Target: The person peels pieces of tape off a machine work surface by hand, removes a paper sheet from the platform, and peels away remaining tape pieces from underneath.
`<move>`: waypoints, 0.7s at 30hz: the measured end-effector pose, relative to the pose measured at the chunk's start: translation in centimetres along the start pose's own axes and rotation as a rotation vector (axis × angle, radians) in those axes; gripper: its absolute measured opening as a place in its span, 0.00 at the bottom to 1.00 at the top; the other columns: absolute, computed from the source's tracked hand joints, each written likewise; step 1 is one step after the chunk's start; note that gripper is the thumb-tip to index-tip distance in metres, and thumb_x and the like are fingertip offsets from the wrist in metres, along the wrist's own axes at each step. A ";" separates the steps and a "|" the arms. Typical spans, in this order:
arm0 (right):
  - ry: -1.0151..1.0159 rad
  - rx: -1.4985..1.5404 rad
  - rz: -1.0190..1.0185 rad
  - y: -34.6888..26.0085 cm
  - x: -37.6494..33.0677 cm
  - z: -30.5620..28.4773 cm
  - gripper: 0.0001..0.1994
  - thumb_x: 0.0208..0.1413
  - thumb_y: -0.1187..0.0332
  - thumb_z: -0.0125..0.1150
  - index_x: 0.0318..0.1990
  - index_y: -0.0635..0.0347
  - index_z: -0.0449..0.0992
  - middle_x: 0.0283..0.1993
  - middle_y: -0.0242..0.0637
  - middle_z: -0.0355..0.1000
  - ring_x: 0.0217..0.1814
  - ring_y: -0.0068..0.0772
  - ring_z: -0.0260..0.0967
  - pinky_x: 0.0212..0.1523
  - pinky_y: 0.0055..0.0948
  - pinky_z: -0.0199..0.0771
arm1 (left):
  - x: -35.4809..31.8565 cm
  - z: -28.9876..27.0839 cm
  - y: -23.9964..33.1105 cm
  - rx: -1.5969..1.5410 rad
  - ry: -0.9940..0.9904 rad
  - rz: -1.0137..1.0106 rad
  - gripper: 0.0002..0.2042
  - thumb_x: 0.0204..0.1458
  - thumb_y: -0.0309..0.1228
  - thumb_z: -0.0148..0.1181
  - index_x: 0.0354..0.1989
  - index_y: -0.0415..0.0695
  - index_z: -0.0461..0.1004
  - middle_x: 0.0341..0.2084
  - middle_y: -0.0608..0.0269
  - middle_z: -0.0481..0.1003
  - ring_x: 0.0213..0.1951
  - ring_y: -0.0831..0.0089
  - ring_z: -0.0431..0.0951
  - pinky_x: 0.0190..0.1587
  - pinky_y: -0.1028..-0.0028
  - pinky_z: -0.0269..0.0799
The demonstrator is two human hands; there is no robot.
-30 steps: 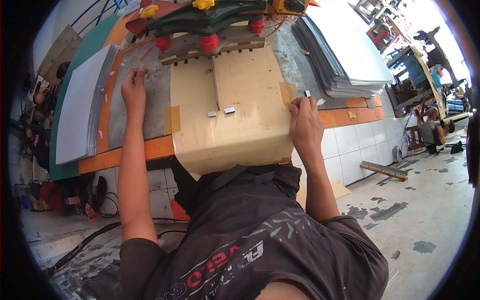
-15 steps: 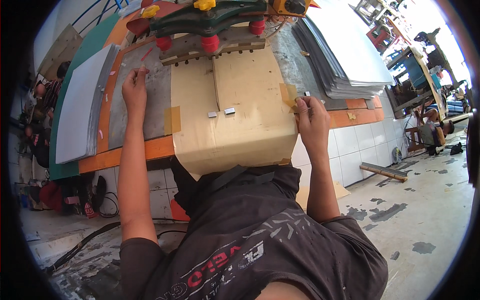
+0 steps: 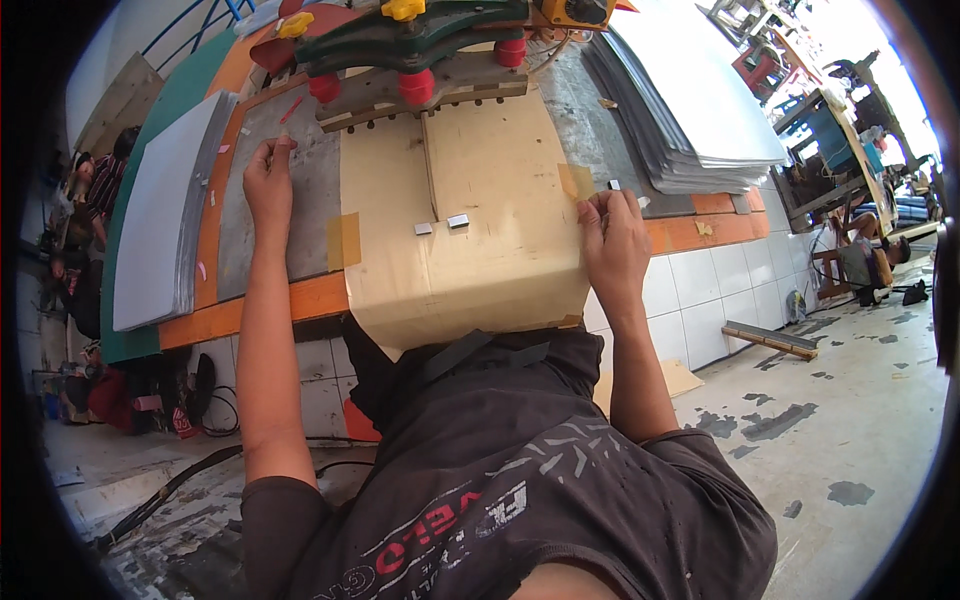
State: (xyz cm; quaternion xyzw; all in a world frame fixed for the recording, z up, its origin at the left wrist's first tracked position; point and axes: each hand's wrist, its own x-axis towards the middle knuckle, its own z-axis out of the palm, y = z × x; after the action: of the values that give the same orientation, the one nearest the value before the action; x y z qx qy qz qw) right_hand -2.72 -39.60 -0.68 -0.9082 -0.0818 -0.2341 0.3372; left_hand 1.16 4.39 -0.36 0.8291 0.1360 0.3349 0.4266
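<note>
Tan sheet: a smooth, faintly creased, thin sheet (image 3: 495,170) lies in the centre of the frame, its near end bending down over the table's front edge towards the wearer's lap.
Tape: translucent amber pieces sit at its sides, one at left (image 3: 343,242) and one at right (image 3: 575,182).
Left hand: the left hand (image 3: 268,190) rests left of centre on grey plate, fingers curled, thumb close to forefinger, near a thin red strip (image 3: 291,110); I can't tell whether it grips anything.
Right hand: the right hand (image 3: 613,240), right of centre, has its fingers bent and its thumb and fingertips drawn close at the amber tape's lower end; from here I can't tell whether they pinch it.
Blocks: two small white-faced blocks (image 3: 423,230) (image 3: 458,222) lie on the sheet, below a narrow dark slit.
Clamp: a dark green metal frame (image 3: 430,40) with rounded red feet and yellow knobs spans the top.
Stacks: pale flat sheets (image 3: 165,220) at left, a thicker grey-edged pile (image 3: 690,100) upper right.
Table: worn grey plate (image 3: 310,235) bordered in orange.
Room: white tiles (image 3: 700,280) below the table; pale floor (image 3: 800,470) with dark, flaking patches at lower right; other people at the far left and right.
</note>
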 end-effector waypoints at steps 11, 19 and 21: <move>0.118 0.237 0.090 0.9 0.3 0.4 0.12 0.66 0.67 0.60 0.35 0.69 0.72 0.36 0.46 0.70 0.38 0.44 0.69 0.40 0.39 0.68 | 0.0 -0.1 0.1 -0.006 -0.002 0.011 0.16 0.66 0.41 0.56 0.38 0.39 0.81 0.30 0.62 0.78 0.37 0.76 0.74 0.45 0.75 0.67; 0.161 0.345 0.170 1.1 0.4 0.0 0.12 0.67 0.67 0.59 0.36 0.69 0.72 0.36 0.42 0.71 0.37 0.35 0.68 0.41 0.33 0.69 | 0.2 0.1 -0.4 0.002 0.010 0.038 0.16 0.66 0.41 0.56 0.38 0.39 0.81 0.31 0.61 0.80 0.38 0.75 0.75 0.45 0.74 0.68; 0.178 0.367 0.197 1.4 0.4 0.1 0.12 0.67 0.67 0.59 0.36 0.69 0.73 0.35 0.41 0.71 0.37 0.33 0.67 0.41 0.33 0.69 | 0.2 0.1 -0.4 -0.004 0.005 0.036 0.16 0.66 0.41 0.56 0.38 0.39 0.81 0.31 0.61 0.80 0.38 0.75 0.75 0.45 0.74 0.68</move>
State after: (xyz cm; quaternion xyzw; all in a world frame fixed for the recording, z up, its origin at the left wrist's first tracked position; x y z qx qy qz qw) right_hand -1.91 -40.64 -1.35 -0.8109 -0.0036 -0.2605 0.5240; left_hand 1.38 4.70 -0.65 0.8297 0.1218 0.3449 0.4217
